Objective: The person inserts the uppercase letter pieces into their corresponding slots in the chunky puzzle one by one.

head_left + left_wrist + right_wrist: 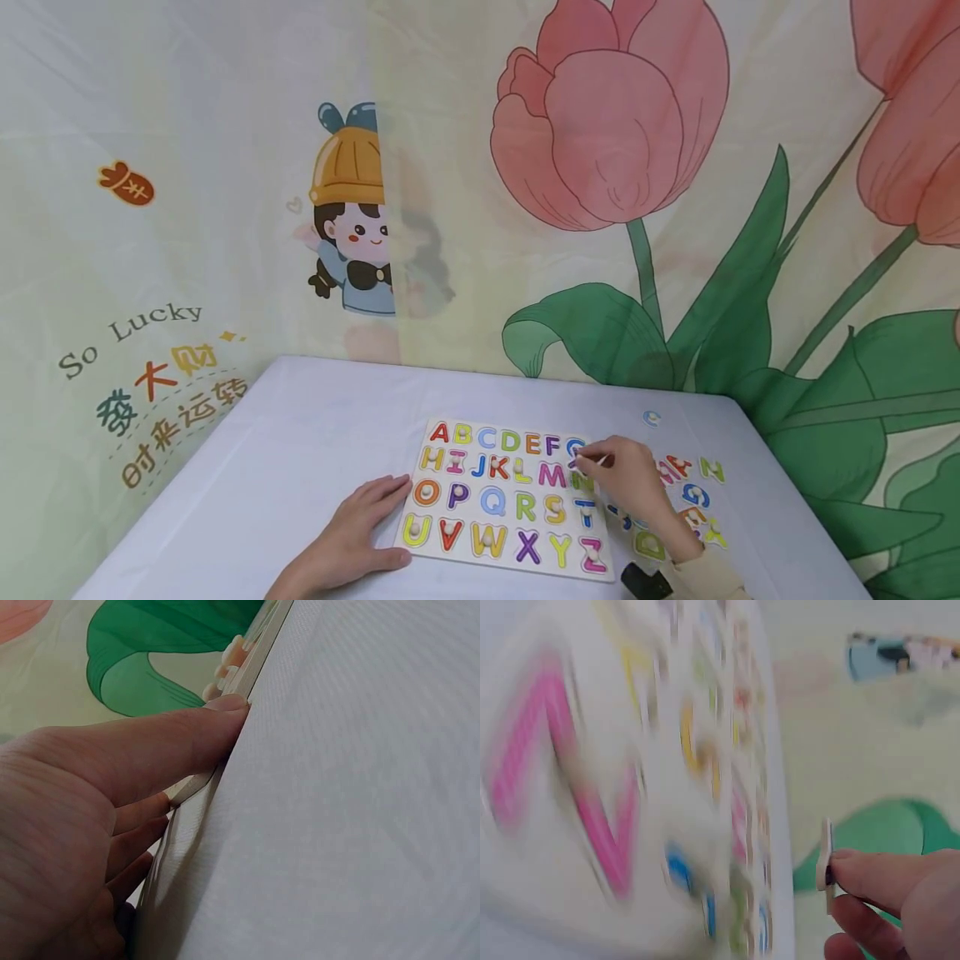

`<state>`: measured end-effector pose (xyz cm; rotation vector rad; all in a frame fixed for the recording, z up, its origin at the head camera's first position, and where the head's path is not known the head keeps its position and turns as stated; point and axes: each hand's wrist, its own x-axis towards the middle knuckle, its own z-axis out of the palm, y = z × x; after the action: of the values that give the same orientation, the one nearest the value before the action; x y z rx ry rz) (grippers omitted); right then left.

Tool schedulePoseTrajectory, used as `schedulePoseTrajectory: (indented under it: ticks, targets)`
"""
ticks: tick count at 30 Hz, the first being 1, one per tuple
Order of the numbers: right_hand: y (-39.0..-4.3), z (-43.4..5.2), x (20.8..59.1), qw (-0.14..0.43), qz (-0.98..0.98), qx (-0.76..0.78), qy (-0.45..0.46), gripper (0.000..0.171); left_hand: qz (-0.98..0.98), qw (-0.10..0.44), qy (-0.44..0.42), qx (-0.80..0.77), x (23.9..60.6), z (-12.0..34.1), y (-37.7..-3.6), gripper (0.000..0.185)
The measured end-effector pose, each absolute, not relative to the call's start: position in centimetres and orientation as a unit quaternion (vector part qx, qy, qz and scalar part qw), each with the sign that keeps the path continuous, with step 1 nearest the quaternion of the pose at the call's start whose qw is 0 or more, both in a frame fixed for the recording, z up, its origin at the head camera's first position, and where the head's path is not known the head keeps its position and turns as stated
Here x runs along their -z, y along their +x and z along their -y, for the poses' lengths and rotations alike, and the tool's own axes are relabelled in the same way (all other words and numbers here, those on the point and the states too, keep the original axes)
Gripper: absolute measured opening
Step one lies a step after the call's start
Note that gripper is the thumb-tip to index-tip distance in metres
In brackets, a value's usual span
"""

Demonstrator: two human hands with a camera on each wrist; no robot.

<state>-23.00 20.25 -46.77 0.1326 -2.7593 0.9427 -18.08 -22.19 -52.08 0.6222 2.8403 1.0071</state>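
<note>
A white alphabet puzzle board [504, 521] with coloured letters lies on the table. My left hand [352, 533] rests at its left side, fingers fairly straight; in the left wrist view the thumb [172, 742] touches the board's edge. Above the board's upper right part, near the G and N spots, my right hand [630, 479] pinches a small puzzle piece. In the right wrist view this thin puzzle piece [825, 862] is seen edge-on between thumb and fingers, so its letter is hidden. Several letters on the board, such as the pink Z [592, 556], carry knobs.
Loose letter pieces lie right of the board: a blue C [652, 419] at the back, a green N [711, 470], a blue G [696, 497], a green D [648, 546] and others partly behind the right arm. A printed curtain [450, 208] hangs behind the table.
</note>
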Motion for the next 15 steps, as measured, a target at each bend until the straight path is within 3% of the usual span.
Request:
schedulePoseTrajectory:
  ticks: [8,15]
  targets:
    - [-18.1,-15.5,47.1,0.038,0.932,-0.344,0.105,0.006,-0.923,0.030,0.201,-0.326,52.1,22.2,-18.1,0.098]
    - [-16.6,-13.9,48.5,-0.017,0.932,-0.345,0.109,0.005,-0.923,0.039,0.195,-0.330,52.0,22.1,-18.0,0.099]
